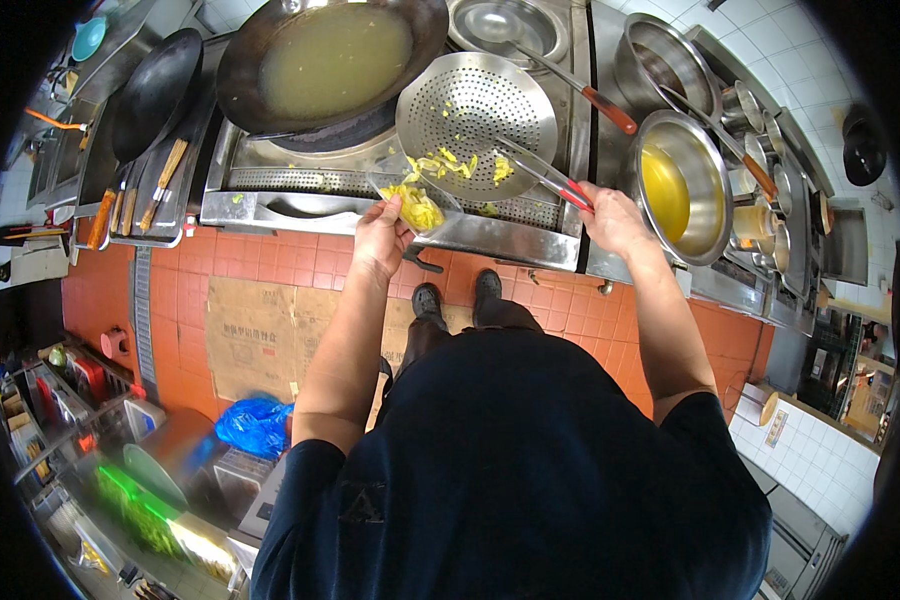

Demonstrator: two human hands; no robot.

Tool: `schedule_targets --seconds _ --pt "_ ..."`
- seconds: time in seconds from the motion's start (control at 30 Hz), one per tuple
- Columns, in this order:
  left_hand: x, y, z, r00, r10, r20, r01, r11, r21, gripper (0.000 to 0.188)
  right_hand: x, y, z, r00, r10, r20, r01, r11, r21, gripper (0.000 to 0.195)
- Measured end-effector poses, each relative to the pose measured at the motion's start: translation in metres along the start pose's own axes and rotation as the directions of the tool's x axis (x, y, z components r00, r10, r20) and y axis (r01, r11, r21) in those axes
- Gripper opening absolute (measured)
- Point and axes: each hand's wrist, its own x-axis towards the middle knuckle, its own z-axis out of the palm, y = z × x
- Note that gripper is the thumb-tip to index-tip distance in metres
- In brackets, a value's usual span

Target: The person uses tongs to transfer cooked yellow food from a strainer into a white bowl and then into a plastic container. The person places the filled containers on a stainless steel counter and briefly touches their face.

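My left hand (382,236) grips a clear plastic bag (456,225) of chopped yellow-green vegetable (420,210) at the cooker's front edge. A pair of metal tongs (529,161) with red handles is in my right hand (615,217). Its tips reach over a large perforated metal strainer (472,82), where loose vegetable pieces (450,163) lie scattered on the side nearer me. The bag's upper edge is beside the strainer's rim. Behind and left, a big dark wok (232,75) contains cloudy yellowish liquid (337,60).
A ladle with a red-brown handle (607,109) rests in a steel bowl (555,45). To the right, a steel bowl (709,202) holds yellow liquid near a deep pot (701,64). An empty wok (157,94) and wooden-handled tools (165,184) stand left. Cardboard (251,337) covers some floor.
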Motion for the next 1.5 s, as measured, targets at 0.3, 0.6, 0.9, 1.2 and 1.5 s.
schedule_targets --seconds 0.3,0.6,0.9,1.2,1.5 --pt "0.002 -0.006 0.003 0.998 0.022 -0.064 -0.021 1.000 0.017 0.033 -0.029 -0.070 0.028 0.971 0.075 0.225 -0.153 0.922 0.356 0.038" --pt "0.011 0.000 0.002 0.999 0.030 -0.026 -0.030 1.000 0.004 0.035 -0.006 -0.079 0.075 1.000 -0.011 0.027 0.000 0.927 0.375 0.038" --pt "0.009 0.001 -0.002 1.000 0.016 -0.021 -0.016 1.000 0.018 0.030 -0.034 -0.058 0.054 0.973 -0.193 0.130 0.048 0.713 0.700 0.040" --pt "0.010 -0.009 -0.011 1.000 -0.002 0.005 0.002 0.999 -0.048 0.028 -0.015 -0.023 0.076 0.998 -0.060 -0.016 0.062 0.973 0.224 0.045" --pt "0.004 -0.018 -0.014 0.999 -0.011 0.038 0.014 0.996 -0.090 0.029 -0.038 -0.035 0.052 0.982 -0.174 0.077 0.075 0.727 0.682 0.041"
